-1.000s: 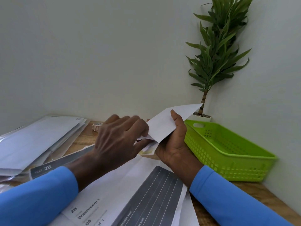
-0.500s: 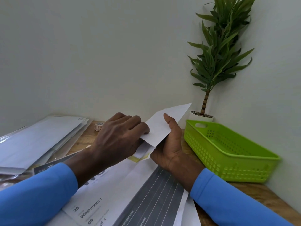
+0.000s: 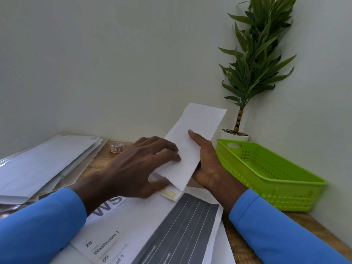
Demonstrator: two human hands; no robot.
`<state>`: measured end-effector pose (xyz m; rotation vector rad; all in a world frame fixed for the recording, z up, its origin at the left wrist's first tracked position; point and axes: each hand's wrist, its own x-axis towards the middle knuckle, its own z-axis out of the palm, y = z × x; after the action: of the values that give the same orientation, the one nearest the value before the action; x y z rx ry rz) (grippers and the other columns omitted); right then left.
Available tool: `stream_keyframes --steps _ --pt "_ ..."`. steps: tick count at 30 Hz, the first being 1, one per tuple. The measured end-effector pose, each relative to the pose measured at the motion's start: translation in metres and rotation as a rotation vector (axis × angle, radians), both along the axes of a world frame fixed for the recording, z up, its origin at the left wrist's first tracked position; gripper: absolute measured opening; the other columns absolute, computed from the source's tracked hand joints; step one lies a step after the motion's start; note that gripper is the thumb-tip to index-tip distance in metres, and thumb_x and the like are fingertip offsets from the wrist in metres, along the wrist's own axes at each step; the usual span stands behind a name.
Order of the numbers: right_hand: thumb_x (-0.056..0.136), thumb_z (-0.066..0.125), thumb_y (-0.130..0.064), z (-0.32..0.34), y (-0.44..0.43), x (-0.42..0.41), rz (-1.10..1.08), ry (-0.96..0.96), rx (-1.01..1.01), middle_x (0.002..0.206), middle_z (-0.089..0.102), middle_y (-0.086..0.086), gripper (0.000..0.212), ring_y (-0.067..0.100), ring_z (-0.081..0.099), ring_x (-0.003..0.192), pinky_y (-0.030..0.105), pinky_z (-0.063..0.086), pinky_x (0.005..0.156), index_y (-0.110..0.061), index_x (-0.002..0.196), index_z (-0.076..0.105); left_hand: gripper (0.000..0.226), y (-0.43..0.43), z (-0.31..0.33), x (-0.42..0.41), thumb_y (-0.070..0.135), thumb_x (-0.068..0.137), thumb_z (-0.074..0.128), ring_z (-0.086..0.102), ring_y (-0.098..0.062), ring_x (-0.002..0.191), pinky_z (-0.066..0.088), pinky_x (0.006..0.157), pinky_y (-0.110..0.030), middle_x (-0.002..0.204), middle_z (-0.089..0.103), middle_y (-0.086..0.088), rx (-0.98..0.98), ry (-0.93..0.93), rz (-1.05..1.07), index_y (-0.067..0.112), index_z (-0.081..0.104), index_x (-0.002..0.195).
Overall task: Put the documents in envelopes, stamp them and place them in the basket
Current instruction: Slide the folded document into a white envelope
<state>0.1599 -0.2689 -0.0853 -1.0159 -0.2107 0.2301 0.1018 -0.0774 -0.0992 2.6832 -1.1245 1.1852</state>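
Note:
A folded white paper (image 3: 192, 141) stands tilted above the desk, its top end pointing up and to the right. My right hand (image 3: 207, 164) holds it from underneath, with the thumb pressed on its face. My left hand (image 3: 139, 166) lies on its lower left edge with the fingers curled over it. Under the paper's lower end a yellowish corner (image 3: 170, 194) of another sheet sticks out. Printed documents (image 3: 144, 231) marked "2B Washroom 1" lie flat below both hands. The lime green basket (image 3: 297, 193) sits to the right, nothing visible inside it.
A stack of white envelopes (image 3: 43, 164) lies at the left. A small roll of stamps (image 3: 116, 147) stands on the wooden desk behind my left hand. A potted plant (image 3: 253, 60) fills the back right corner, behind the basket. Walls close the desk at the back and right.
The folded paper has turned more upright and now shows its broad face. My left hand has slid down along its lower edge, and my right thumb has stayed on it.

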Motion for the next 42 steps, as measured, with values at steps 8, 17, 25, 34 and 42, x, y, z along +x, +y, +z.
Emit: stream_keyframes --steps 8,17,25,34,42 --pt "0.085 0.073 -0.009 -0.008 -0.005 0.004 0.107 -0.065 -0.314 0.118 0.073 0.019 0.039 0.037 0.07 0.108 0.047 0.057 0.095 -0.003 0.123 0.069 0.059 -0.008 0.008 0.006 0.073 0.09 0.051 0.072 -0.011 0.097 0.058 0.078 -0.035 0.12 0.072 0.003 -1.262 0.6 -0.079 0.026 0.067 0.122" --pt "0.092 0.069 -0.034 -0.011 0.008 -0.009 0.249 -0.094 -0.335 0.122 0.073 0.014 0.045 0.03 0.07 0.113 0.045 0.053 0.102 -0.01 0.129 0.067 0.026 0.007 0.007 0.001 0.015 0.093 0.072 0.077 -0.035 0.094 0.058 0.095 -0.052 0.101 0.079 -0.018 -1.523 1.069 -0.027 -0.006 0.072 0.109" --pt "0.092 0.07 -0.029 -0.015 0.005 -0.005 0.249 -0.071 -0.381 0.122 0.073 0.013 0.043 0.031 0.068 0.117 0.048 0.049 0.107 -0.009 0.13 0.067 0.036 0.003 0.001 0.006 0.032 0.099 0.065 0.077 -0.034 0.088 0.063 0.084 -0.049 0.097 0.079 -0.018 -1.58 0.941 0.034 -0.003 0.074 0.103" --pt "0.096 0.068 -0.025 -0.012 0.0 0.02 -0.35 -0.127 -0.169 0.115 0.075 0.01 0.028 0.026 0.073 0.1 0.045 0.06 0.087 -0.011 0.12 0.067 0.034 0.003 -0.001 0.004 0.036 0.092 0.073 0.074 -0.026 0.081 0.061 0.078 -0.041 0.098 0.079 -0.013 -1.328 1.209 0.0 0.008 0.072 0.111" --pt "0.086 0.077 -0.013 -0.012 -0.004 0.019 -0.188 -0.163 -0.119 0.116 0.075 0.009 0.034 0.025 0.072 0.105 0.045 0.061 0.084 -0.015 0.118 0.067 0.033 0.005 -0.005 0.012 0.004 0.086 0.079 0.057 -0.017 0.053 0.05 0.049 -0.026 0.072 0.069 -0.014 -1.502 0.987 -0.029 0.002 0.065 0.117"
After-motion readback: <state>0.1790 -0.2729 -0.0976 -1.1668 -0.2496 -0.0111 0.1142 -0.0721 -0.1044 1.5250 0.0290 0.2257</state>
